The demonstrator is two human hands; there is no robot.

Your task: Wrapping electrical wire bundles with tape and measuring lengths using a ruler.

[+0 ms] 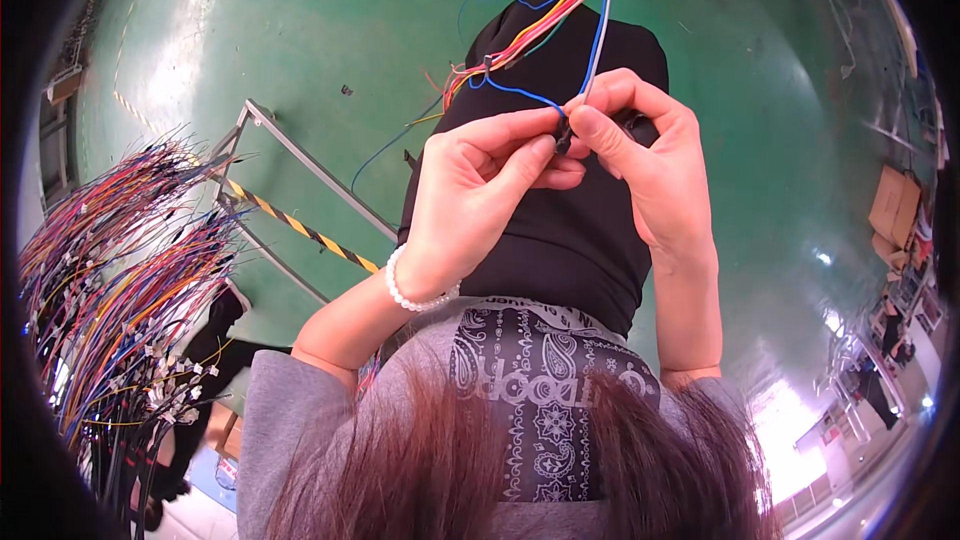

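A: Right side?
B: Roomy. Open green floor beside the right hand, out to cardboard boxes near the rim.
A: Left?
B: Tighter. Metal frame and yellow-black strip beyond the left hand, big wire heap farther out.
A: Ahead?
B: Blocked partly: coloured wires slant across, more run down to the fingers.
A: Between wrists?
B: Gap there, black trousers underneath; height unclear.
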